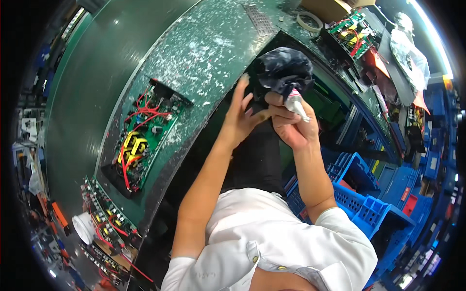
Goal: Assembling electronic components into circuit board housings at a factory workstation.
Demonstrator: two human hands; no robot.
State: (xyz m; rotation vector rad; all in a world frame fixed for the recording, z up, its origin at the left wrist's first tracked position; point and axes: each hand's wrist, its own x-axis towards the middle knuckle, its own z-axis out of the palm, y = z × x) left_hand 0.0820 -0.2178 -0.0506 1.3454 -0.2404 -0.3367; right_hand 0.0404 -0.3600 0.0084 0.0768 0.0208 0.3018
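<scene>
My right hand point(296, 123) is closed round a white tube with a tapered nozzle point(296, 104), which points down toward me. Directly above the fist sits a dark, wrinkled bundle point(286, 68) like crumpled plastic; whether it is joined to the tube I cannot tell. My left hand point(240, 119) is open beside it, fingers stretched upward past the bench edge. Its thumb reaches across close to my right fingers. Further left, a green circuit board point(150, 140) with red wires, yellow-wound coils and black side plates lies on the green bench point(194, 48).
More wired boards point(109, 218) and a white roll point(84, 228) are at the lower left. A tape ring point(309, 22) and another board point(352, 36) sit at the far right of the bench. Blue crates point(359, 203) stand right of my body.
</scene>
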